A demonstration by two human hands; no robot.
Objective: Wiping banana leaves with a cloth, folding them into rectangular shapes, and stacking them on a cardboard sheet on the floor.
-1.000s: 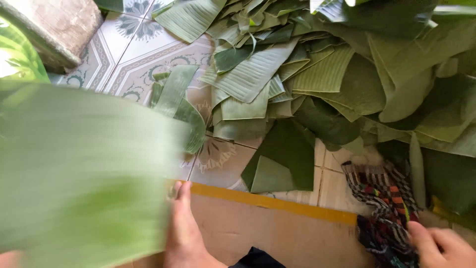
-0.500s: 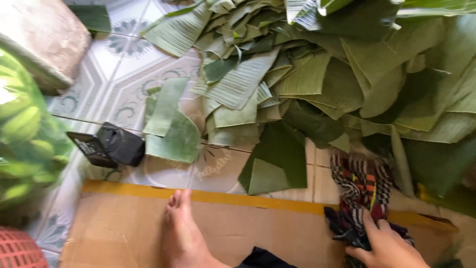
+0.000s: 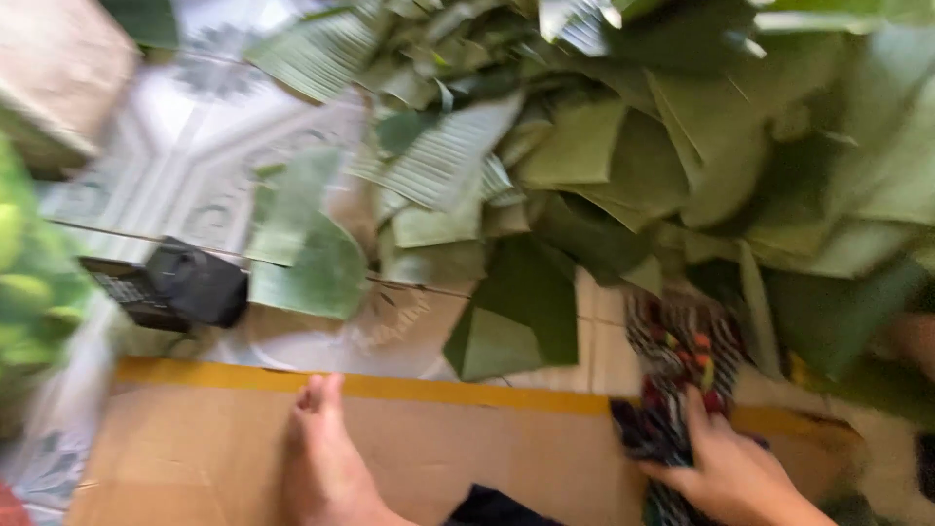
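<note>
My right hand (image 3: pixel 726 472) lies at the lower right, its fingers closed on the lower end of a multicoloured striped cloth (image 3: pixel 682 356). The cloth sits across the yellow-taped edge of a flat sheet of cardboard (image 3: pixel 487 453). My bare foot (image 3: pixel 326 458) rests on the cardboard at the lower middle. A big pile of cut green leaves (image 3: pixel 604 146) fills the upper right, just beyond the cloth. One folded dark leaf piece (image 3: pixel 511 321) lies nearest the cardboard. My left hand is out of view. The frame is motion-blurred.
A black handheld device (image 3: pixel 185 282) lies on the patterned tile floor (image 3: pixel 195 127) at the left. A bunch of green bananas (image 3: pixel 29 292) is at the left edge. A grey stone block (image 3: pixel 58 68) sits at the top left.
The large blurred leaf at the left has gone from view, uncovering the black device and the bananas. My right hand moved up and left onto the striped cloth.
</note>
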